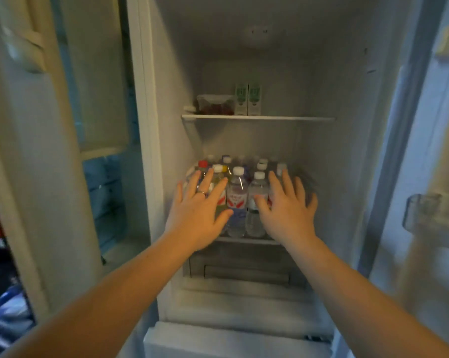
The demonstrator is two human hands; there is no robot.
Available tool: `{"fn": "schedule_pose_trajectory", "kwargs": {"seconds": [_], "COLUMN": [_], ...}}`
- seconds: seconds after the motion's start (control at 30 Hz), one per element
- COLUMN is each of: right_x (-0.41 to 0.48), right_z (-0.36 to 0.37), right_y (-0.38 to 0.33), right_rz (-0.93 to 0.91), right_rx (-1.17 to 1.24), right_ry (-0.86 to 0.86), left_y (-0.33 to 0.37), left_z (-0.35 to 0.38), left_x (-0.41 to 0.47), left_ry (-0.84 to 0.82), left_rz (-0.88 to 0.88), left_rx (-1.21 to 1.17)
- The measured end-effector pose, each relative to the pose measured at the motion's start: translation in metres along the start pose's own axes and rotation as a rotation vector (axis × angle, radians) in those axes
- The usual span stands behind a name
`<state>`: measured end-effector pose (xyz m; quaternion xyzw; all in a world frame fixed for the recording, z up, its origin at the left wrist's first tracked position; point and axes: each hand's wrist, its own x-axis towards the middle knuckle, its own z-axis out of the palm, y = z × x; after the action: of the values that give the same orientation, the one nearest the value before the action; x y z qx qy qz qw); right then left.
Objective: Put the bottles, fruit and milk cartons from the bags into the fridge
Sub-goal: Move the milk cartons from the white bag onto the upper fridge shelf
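**Open fridge, stocked shelves, two hands at the bottle row**

1. Fridge [171, 99]: tall white cabinet, standing open, with its left door [50, 177] swung wide. The right door carries a clear door bin [424, 213].
2. Drawer [246, 270]: sits at the bottom of the compartment, closed. Its contents cannot be seen.
3. Lower shelf [246, 240]: holds the bottles [237, 197], clear plastic, packed in several rows from front to back. All stand upright, long axis vertical, caps up. Most caps are white and one at the left is red. The front labels are red, white and blue.
4. Upper shelf [295, 118]: the left half is occupied.
5. Left hand [197, 215]: reaches in with the palm towards the bottles. The fingers are straight and spread wide over the front-left bottles, gripping nothing. Whether they touch cannot be told.
6. Right hand [288, 213]: mirrors the other, with fingers straight and fanned apart over the front-right bottles and the thumb pointing inward. It holds nothing, and contact cannot be told.
7. Clear lidded container [215, 104]: on the upper shelf at the left, with red fruit inside.
8. Milk cartons [247, 99]: two, green and white, on the upper shelf just right of the container. They stand upright side by side, touching, with their faces to the opening.
9. Ring [202, 193]: a band on a finger of the left hand.
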<state>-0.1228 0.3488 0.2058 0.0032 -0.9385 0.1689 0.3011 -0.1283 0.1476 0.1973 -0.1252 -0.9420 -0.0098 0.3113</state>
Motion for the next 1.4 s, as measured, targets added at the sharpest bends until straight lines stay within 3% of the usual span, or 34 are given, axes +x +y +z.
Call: {"fn": "schedule_pose_trajectory", "kwargs": {"seconds": [0.57, 0.9, 1.13, 1.4], "right_x": [-0.277, -0.493, -0.621, -0.695], "right_z": [-0.009, -0.044, -0.091, -0.151], "right_y": [0.017, 0.070, 0.123, 0.204], "right_rz": [-0.014, 0.033, 0.066, 0.192], "right_rx": [0.212, 0.098, -0.017, -0.080], "right_ry": [-0.335, -0.641, -0.757, -0.816], "left_y": [0.065, 0.157, 0.231, 0.326], "left_z": [-0.017, -0.027, -0.055, -0.076], "left_x": [-0.280, -0.501, -0.621, -0.668], "left_ry": [-0.246, -0.560, -0.775, -0.950], "left_rz": [-0.225, -0.384, -0.390, -0.276], "left_rx": [-0.178, -0.363, -0.396, -0.449]}}
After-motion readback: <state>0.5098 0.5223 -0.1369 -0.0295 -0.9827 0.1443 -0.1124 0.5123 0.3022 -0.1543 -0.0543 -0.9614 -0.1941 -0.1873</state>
